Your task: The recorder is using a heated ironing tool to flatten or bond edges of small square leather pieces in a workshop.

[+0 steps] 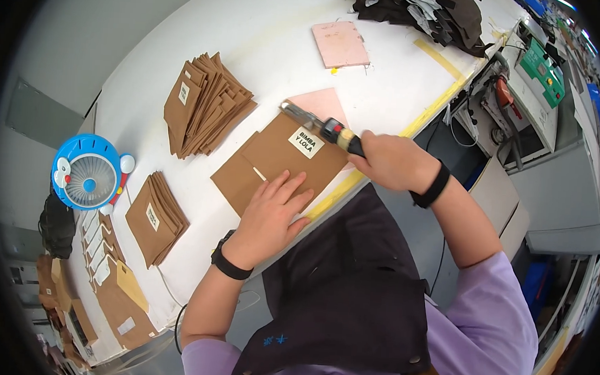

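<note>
My right hand [396,162] grips the dark handle of a small hand iron [337,133], whose metal head is smeared by motion. The iron's head is over the far edge of a flat brown fabric piece [314,171] bearing a white printed label [306,142]. Whether the head touches the fabric, I cannot tell. My left hand [271,216] lies flat with fingers apart on the brown piece, near a narrow white strip [260,174]. A pink sheet [325,104] shows partly from under the brown piece.
Stacks of brown pieces stand at left, a tall fanned one [206,108] and a lower one [156,217]. Beyond them is a blue cartoon-shaped fan [90,173]. A pink pad [340,43] and dark cloth heap [451,19] lie farther back. Yellow tape [419,119] lines the table edge.
</note>
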Tool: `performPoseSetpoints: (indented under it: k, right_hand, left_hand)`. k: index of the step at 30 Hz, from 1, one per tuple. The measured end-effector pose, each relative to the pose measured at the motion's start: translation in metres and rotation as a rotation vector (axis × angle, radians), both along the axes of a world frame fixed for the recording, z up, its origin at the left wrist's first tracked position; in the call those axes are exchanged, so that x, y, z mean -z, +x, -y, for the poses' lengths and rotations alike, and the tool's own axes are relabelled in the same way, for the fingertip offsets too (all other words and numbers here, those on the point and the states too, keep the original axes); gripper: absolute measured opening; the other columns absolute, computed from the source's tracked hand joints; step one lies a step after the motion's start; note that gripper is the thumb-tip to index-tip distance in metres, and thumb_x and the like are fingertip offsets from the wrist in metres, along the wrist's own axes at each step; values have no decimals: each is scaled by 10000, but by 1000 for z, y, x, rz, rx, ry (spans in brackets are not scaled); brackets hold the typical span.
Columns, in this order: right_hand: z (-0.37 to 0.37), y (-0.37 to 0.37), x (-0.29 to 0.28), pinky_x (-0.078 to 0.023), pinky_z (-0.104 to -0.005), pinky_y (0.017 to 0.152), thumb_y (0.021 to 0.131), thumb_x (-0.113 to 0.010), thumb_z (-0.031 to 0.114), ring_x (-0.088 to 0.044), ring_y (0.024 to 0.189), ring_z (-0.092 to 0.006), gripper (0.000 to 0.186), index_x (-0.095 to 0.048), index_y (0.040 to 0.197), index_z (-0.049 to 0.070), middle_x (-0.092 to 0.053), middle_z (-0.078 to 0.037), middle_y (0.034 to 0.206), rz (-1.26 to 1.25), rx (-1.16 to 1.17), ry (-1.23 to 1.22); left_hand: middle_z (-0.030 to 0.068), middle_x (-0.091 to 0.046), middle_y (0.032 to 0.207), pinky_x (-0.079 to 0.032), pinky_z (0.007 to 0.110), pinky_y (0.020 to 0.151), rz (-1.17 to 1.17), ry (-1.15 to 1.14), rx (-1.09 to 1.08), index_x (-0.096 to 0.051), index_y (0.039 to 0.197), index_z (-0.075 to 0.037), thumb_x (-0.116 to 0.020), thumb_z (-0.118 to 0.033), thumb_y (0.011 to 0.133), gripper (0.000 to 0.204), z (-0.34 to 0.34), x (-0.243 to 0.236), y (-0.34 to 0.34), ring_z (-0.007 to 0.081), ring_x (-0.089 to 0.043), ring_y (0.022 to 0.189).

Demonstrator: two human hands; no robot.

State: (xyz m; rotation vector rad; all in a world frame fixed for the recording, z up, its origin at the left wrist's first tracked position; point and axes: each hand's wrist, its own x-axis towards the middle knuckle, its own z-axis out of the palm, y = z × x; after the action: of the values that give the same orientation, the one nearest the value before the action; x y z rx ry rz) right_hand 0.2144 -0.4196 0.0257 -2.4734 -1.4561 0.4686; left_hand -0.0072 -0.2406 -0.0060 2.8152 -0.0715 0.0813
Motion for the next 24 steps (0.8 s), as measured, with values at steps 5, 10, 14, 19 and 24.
performPoseSetpoints:
  k: [5,10,14,19,24]
  right_hand:
    - [-15,4,0,-559,-497,762,999,-574,379,-704,814,-430,422,-599,1016,-43,-719,-232,856,-20,16,-19]
    - [45,-21,2,-530,-521,669,1011,-578,378,-665,741,-454,401,-510,1028,-16,-663,-236,770,-18,49,-44]
    - [68,-38,-6,-531,-528,655,1004,-600,363,-668,718,-447,390,-501,1033,-13,-663,-224,750,-80,124,-142]
    - [30,-9,5,-524,-515,657,1021,-573,386,-658,716,-447,407,-506,1024,-16,-640,-235,733,30,-2,5]
    - [-17,10,2,-530,-510,682,1032,-548,419,-665,755,-457,469,-527,1006,-48,-658,-246,774,-135,66,-74]
  left_hand:
    - [149,-507,1506,-398,497,1144,-8,-15,-4,-637,1311,-79,-754,-246,891,467,-2,-2,1,400,-449,1406]
    - [147,-502,1509,-395,508,1141,8,-4,-20,-639,1309,-84,-749,-251,896,459,-5,5,-3,398,-445,1410]
    - [148,-500,1511,-386,523,1144,20,9,-28,-640,1308,-85,-746,-252,899,455,-4,4,-6,396,-441,1414]
    - [153,-499,1511,-376,520,1152,18,3,-23,-640,1306,-81,-747,-255,898,457,-3,2,-7,394,-439,1415]
    - [156,-504,1502,-382,500,1151,10,-7,5,-635,1313,-78,-751,-251,890,471,1,2,-1,392,-444,1410]
